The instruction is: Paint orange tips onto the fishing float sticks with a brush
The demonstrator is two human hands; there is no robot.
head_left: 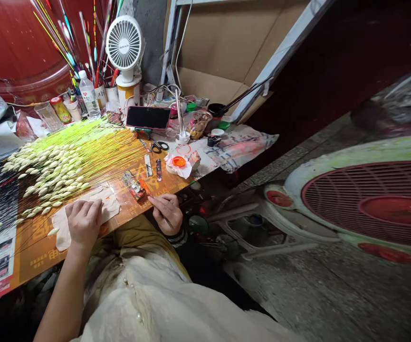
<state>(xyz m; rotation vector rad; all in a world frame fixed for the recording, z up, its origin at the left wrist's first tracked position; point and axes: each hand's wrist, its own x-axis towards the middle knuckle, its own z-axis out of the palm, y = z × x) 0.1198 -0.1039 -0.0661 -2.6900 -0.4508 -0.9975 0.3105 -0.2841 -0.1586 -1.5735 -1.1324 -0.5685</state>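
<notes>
My left hand (pixel 84 218) is closed over a cream cloth (pixel 110 203) at the table's near edge. It pinches the thin stem of a fishing float; the pale float body (pixel 53 232) sticks out on its left side. In my right hand (pixel 169 213) is a thin paintbrush (pixel 168 222), its tip hidden near the fingertips. Just beyond those fingers lies a small paint-smeared block (pixel 134 186) with orange paint on it. Behind it, a small dish of orange paint (pixel 178 162) rests on white tissue.
Many pale-bodied floats (pixel 57 166) with yellow stems cover the table's left. Black scissors (pixel 159 147), a phone (pixel 148 117), a white fan (pixel 124 45) and a water bottle (pixel 89 97) stand or lie farther back. A large floor fan (pixel 369 199) is at right.
</notes>
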